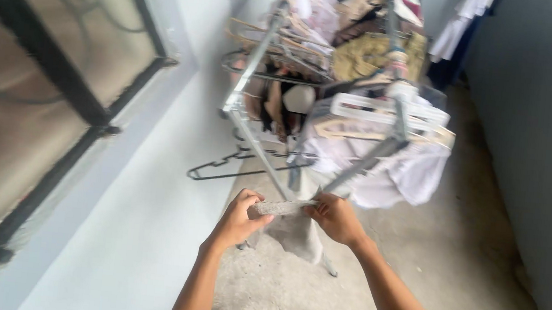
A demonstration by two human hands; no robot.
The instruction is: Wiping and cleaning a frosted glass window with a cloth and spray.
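Left hand [237,217]: fingers clamped on small grey cloth garment [292,227] | right hand [336,218]: fingers clamped on opposite edge | garment stretched between fingertips | metal folding drying rack [258,59] just beyond fingers.

Both forearms were bare from the bottom edge of the view up to the wrists, with no sleeves showing. The left hand [237,217] and the right hand [336,218] wore no gloves, rings, watch or bands. The fingers were slim, the nails short and plain. Nothing else of the body showed clearly.
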